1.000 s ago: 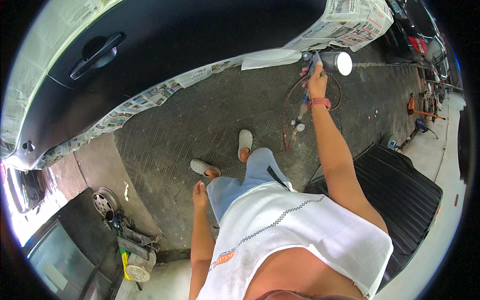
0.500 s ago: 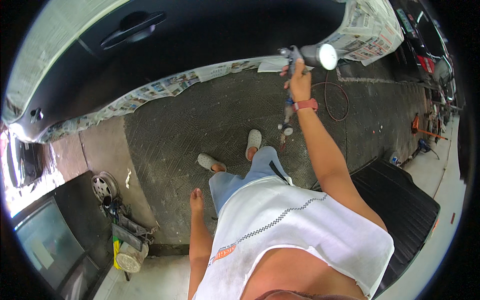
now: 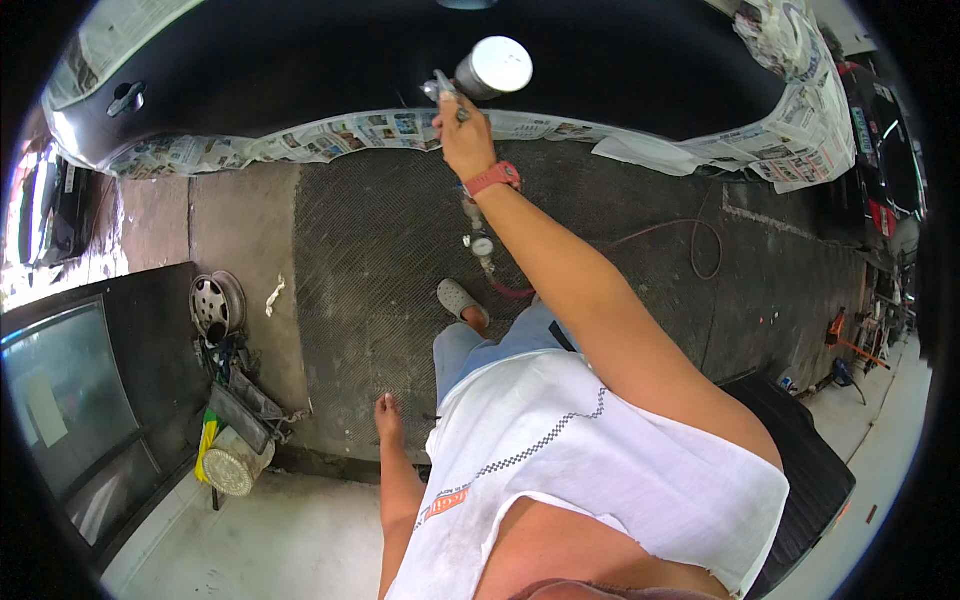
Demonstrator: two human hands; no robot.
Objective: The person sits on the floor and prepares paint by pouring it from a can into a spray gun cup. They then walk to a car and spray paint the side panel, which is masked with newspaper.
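Observation:
My right hand [image 3: 466, 140], with a red watch on the wrist, is closed around the handle of a spray gun [image 3: 443, 88]. A cup with a white round top [image 3: 501, 65] sits on the gun. Below the handle hang a small round gauge [image 3: 482, 246] and a reddish hose [image 3: 715, 262]. The gun is in front of a dark car body panel [image 3: 330, 70], near its lower edge. Newspaper masking [image 3: 345, 135] runs along that edge. My left hand [image 3: 388, 415] hangs low at my side, fingers slightly apart, with nothing visible in it.
More newspaper [image 3: 815, 120] covers the car at the right end. A wheel rim [image 3: 215, 305], a pale round container [image 3: 238, 462] and a dark glazed panel [image 3: 75, 370] stand at the left. An orange-handled tool [image 3: 838, 330] lies far right, and a black ribbed sheet [image 3: 800, 470] behind me.
My right hand has carried the spray gun leftward along the panel, away from the papered right end. My view has shifted as well. My left hand still hangs at my side.

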